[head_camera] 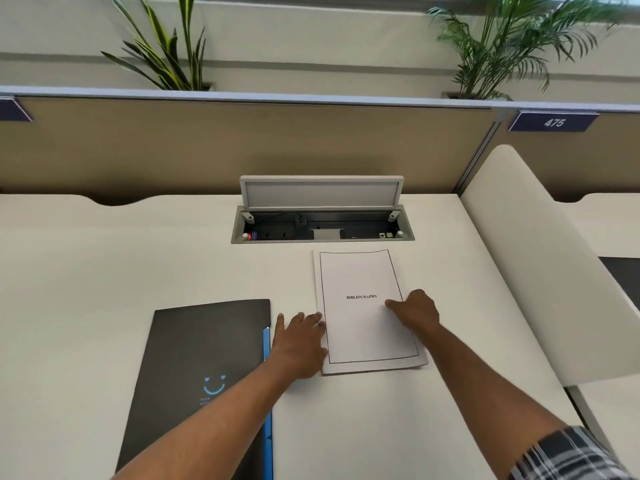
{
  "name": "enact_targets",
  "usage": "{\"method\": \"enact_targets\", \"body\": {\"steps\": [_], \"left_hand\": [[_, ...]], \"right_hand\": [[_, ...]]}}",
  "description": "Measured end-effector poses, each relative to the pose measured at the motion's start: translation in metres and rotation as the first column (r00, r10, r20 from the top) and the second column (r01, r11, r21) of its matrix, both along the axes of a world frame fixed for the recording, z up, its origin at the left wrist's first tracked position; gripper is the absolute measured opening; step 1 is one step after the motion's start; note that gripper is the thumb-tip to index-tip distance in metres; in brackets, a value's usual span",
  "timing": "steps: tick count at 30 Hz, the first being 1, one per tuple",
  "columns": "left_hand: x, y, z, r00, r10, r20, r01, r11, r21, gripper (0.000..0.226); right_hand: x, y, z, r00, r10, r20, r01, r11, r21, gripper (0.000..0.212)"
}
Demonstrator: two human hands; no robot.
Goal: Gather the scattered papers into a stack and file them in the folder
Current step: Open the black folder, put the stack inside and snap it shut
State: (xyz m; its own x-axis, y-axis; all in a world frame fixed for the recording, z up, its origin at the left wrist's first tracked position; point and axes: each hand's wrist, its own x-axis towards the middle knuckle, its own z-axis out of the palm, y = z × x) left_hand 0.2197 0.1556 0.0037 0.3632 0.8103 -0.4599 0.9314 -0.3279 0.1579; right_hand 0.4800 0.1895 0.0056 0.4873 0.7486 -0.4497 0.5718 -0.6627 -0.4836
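**Squaring the stack before filing**

My papers (363,327) lie in one neat pile on the pale, smooth surface (104,271), just right of the folder (201,358). My left hand (301,344) lies flat and open against the pile's left edge, and my right hand (414,311) rests on top, fingers loose, clamped on nothing. I judge this squares the thin sheets. The folder is dark, matte and closed, with a blue strip along its right edge.
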Motion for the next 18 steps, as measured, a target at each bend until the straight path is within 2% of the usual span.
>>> {"method": "enact_targets", "body": {"steps": [3,5,7,9,11,12,13,15,17,18], "left_hand": [[0.002,-0.003,0.001,1.000,0.014,0.003,-0.014,1.000,-0.016,0.067],[0.003,-0.006,0.000,1.000,0.022,0.000,-0.022,0.999,-0.023,0.069],[0.004,-0.008,-0.001,1.000,0.027,0.004,-0.027,1.000,-0.007,0.069],[0.004,-0.006,-0.001,0.998,0.045,0.034,-0.045,0.999,-0.005,0.067],[0.003,-0.004,0.000,0.983,0.118,0.139,-0.115,0.993,-0.028,0.062],[0.002,-0.003,0.001,0.950,0.194,0.245,-0.189,0.981,-0.045,0.058],[0.001,-0.001,0.004,0.875,0.298,0.383,-0.294,0.953,-0.070,0.054],[-0.002,0.003,0.013,0.601,0.502,0.622,-0.519,0.837,-0.175,0.051],[-0.009,0.011,0.024,0.309,0.628,0.715,-0.629,0.698,-0.341,0.053],[-0.012,0.014,0.030,0.206,0.667,0.716,-0.614,0.657,-0.437,0.053]], "right_hand": [[0.012,0.006,0.000,0.960,-0.103,-0.259,0.118,0.992,0.042,0.049],[0.017,0.003,0.000,0.910,-0.109,-0.400,0.136,0.990,0.039,0.033],[0.019,0.000,0.001,0.894,-0.079,-0.440,0.104,0.994,0.032,0.026],[0.018,-0.003,0.001,0.883,-0.049,-0.466,0.083,0.995,0.051,0.036],[0.015,-0.007,0.003,0.888,-0.002,-0.460,0.072,0.988,0.134,0.034],[0.013,-0.010,0.004,0.896,0.016,-0.444,0.072,0.981,0.182,0.028],[0.010,-0.015,0.007,0.901,0.031,-0.432,0.076,0.971,0.229,0.023],[0.005,-0.026,0.015,0.903,0.076,-0.423,0.069,0.946,0.318,0.019],[-0.002,-0.036,0.021,0.882,0.153,-0.446,0.042,0.916,0.398,0.020],[-0.007,-0.041,0.025,0.860,0.181,-0.478,0.049,0.902,0.428,0.020]]}}
